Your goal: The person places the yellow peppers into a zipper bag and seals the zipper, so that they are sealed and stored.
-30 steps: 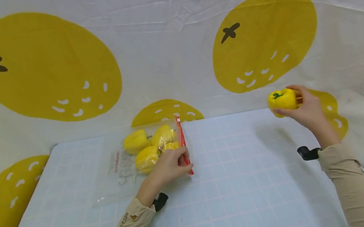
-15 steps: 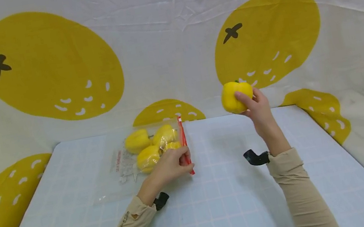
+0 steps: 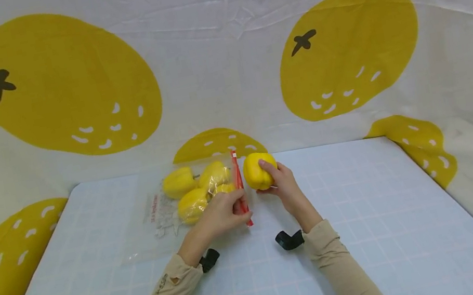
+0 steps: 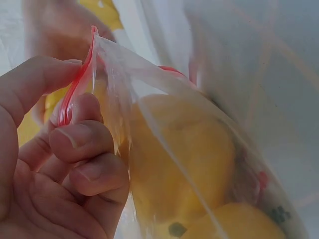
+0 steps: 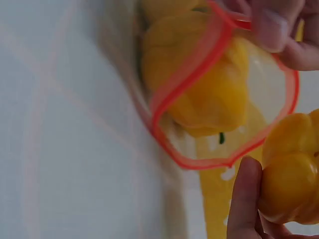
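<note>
A clear zip bag (image 3: 138, 238) with a red zip edge (image 3: 236, 168) lies on its side at the table's left middle, with several yellow bell peppers (image 3: 178, 183) inside. My left hand (image 3: 220, 216) pinches the zip edge between thumb and fingers; in the left wrist view the thumb (image 4: 45, 79) presses on the red strip. Just right of the bag's mouth, my right hand (image 3: 285, 186) grips another yellow bell pepper (image 3: 257, 171). The right wrist view shows the red rim (image 5: 199, 162) standing open in a loop, with the held pepper (image 5: 294, 169) beside it, outside the bag.
A pale blue checked cloth covers the table (image 3: 374, 228). Behind it hangs a white backdrop (image 3: 213, 67) printed with large yellow fruit. Black wrist cameras (image 3: 288, 239) sit at both cuffs.
My right hand has carried the yellow bell pepper from the far right, leftward and then down, to beside the bag's mouth. The left hand keeps its hold on the zip edge.
</note>
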Demonstrator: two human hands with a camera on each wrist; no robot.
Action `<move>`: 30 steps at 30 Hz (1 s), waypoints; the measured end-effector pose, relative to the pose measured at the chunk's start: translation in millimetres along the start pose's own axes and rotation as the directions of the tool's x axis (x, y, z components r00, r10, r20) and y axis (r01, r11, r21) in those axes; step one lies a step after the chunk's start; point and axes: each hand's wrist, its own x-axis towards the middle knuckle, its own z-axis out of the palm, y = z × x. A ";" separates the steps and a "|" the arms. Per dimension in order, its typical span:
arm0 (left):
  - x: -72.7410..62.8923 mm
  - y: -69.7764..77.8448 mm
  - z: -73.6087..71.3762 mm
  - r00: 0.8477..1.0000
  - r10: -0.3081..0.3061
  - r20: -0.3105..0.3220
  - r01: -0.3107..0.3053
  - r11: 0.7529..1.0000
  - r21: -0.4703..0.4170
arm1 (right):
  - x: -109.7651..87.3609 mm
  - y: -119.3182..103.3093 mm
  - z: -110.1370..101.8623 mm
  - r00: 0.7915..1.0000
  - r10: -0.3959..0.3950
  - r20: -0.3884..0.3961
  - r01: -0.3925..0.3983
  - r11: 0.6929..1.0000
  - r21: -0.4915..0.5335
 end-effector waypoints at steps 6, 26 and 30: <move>-0.1 -0.6 -0.7 1.000 0.007 -0.020 -0.007 1.000 0.006 | 1.0 20.5 2.4 0.997 0.079 0.009 -0.078 0.993 -0.087; 0.3 1.6 -0.7 0.999 -0.045 0.004 0.045 0.999 0.022 | 0.4 31.8 -10.3 0.973 0.100 0.207 -0.041 0.962 -0.269; -0.3 0.9 -0.6 0.999 -0.035 -0.001 0.035 0.999 0.020 | -0.3 29.8 -13.8 0.962 0.086 0.258 -0.033 0.978 -0.204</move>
